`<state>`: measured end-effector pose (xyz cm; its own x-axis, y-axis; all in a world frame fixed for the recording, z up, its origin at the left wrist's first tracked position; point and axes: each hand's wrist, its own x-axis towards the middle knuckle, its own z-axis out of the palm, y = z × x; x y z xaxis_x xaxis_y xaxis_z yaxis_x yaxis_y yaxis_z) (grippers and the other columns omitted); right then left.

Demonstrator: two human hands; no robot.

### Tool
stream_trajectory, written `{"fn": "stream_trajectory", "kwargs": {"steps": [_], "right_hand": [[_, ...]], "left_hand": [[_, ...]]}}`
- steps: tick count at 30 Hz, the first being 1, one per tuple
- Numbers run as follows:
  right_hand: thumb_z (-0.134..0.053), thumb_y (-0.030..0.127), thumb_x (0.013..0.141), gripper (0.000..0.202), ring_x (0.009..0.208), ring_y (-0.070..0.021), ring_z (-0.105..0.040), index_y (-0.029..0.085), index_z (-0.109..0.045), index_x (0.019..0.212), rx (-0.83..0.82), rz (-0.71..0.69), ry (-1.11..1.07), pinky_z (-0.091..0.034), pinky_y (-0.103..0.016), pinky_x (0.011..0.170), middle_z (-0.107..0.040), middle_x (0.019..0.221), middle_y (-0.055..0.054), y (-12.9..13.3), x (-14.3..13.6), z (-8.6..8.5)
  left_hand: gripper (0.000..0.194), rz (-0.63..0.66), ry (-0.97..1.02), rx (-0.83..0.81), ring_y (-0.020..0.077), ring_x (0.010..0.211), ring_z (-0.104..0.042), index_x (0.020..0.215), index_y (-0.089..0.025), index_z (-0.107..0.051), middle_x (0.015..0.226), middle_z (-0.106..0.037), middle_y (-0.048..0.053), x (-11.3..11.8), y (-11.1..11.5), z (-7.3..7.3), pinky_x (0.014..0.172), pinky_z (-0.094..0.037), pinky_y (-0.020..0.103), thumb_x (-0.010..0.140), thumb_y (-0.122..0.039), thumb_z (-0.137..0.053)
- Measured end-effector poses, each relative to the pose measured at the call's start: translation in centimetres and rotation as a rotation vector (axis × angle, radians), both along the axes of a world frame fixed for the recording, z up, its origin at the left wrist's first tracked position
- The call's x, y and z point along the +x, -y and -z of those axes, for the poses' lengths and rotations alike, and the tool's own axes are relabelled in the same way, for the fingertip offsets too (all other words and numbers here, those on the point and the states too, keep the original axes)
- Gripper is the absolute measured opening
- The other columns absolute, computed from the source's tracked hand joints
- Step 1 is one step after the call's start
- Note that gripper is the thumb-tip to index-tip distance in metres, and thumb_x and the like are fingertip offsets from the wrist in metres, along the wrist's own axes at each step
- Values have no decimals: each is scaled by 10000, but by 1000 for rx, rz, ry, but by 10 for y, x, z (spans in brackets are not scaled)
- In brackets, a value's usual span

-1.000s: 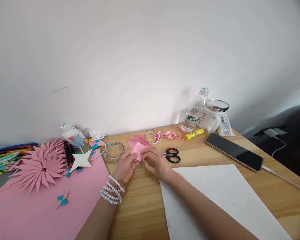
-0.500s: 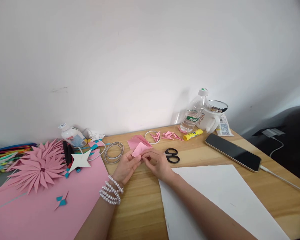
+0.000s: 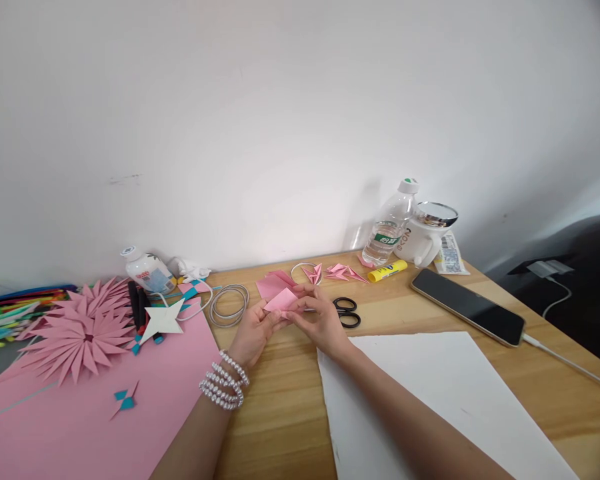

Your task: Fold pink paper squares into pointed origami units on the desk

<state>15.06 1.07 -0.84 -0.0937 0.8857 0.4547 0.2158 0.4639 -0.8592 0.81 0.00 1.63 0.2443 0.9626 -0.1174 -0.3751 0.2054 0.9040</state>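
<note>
A small folded piece of pink paper (image 3: pixel 281 301) is held between my two hands above the wooden table. My left hand (image 3: pixel 255 331), with a pearl bracelet (image 3: pixel 225 385) at the wrist, pinches its lower left side. With thumb and fingers my right hand (image 3: pixel 323 322) grips the right side of the same paper. Behind it lie pink paper sheets (image 3: pixel 271 283). Black-handled scissors (image 3: pixel 349 312) rest just right of my right hand, their blades partly hidden by it. Folded pink paper pieces (image 3: pixel 345 272) lie farther back.
Pink paper flowers (image 3: pixel 86 337) and a white paper star (image 3: pixel 163 320) lie left on a pink sheet (image 3: pixel 170 400). A white board (image 3: pixel 430 387) sits under my right forearm. Right are a glue stick (image 3: pixel 387 271), water bottle (image 3: pixel 387 227), mug (image 3: pixel 423 237) and phone (image 3: pixel 467 307).
The pink paper has turned from an upright point to a flatter, tilted shape. My right fingers have moved up along its right edge. The view has shifted slightly.
</note>
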Motion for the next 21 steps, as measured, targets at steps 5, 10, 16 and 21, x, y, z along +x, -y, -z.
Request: {"fn": "stream_trajectory", "kwargs": {"steps": [5, 10, 16, 21], "right_hand": [[-608, 350, 692, 193, 658, -145, -544, 157, -617, 691, -232, -161, -144, -455, -253, 585, -598, 704, -44, -2, -2, 3], [-613, 304, 668, 160, 571, -110, -479, 146, -591, 686, -306, -162, -212, -405, -231, 548, -543, 633, -6, -1, -2, 1], [-616, 309, 655, 167, 534, -92, -421, 146, -580, 667, -311, -162, -235, -358, -214, 511, -491, 594, 12, 0, -1, -3], [-634, 341, 633, 200, 532, -97, -436, 149, -590, 667, -334, -156, -260, -372, -225, 521, -523, 609, 1, 0, -1, -3]], "left_hand": [[328, -121, -109, 13, 206, 813, -622, 901, -121, -618, 848, -682, 86, -2, -2, 4, 752, -496, 341, 598, -213, -704], [283, -241, -180, 38, 138, 631, -615, 819, -111, -648, 716, -688, 50, -7, -4, 7, 666, -504, 272, 555, -176, -726], [286, -289, -110, -26, 162, 655, -625, 784, -105, -671, 741, -701, 72, -7, -4, 5, 648, -512, 289, 519, -183, -745], [245, -315, -117, -49, 145, 619, -621, 726, -106, -680, 700, -700, 61, -6, -4, 4, 620, -509, 261, 504, -182, -753]]}}
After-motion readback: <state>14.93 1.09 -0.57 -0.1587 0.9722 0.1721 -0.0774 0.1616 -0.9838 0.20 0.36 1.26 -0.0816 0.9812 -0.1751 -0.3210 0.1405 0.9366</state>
